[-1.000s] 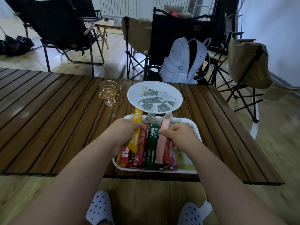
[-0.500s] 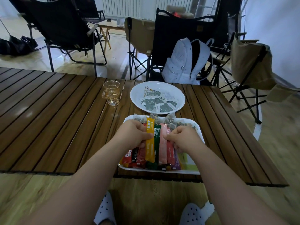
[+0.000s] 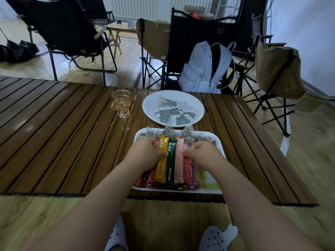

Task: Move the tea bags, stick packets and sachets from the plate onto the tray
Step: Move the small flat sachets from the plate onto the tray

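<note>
A slatted wooden table carries a white tray of stick packets. The left hand pinches the yellow packet; the right hand pinches the pink packet. Sachets lie on the plate beyond.

On the white rectangular plastic tray, slim foil stick packets run side by side: yellow-orange, dark green with white lettering, pale pink, red. Beyond the tray, dark green and white patterned paper sachets fill the round white plate on the brown slatted wooden worktop.
</note>
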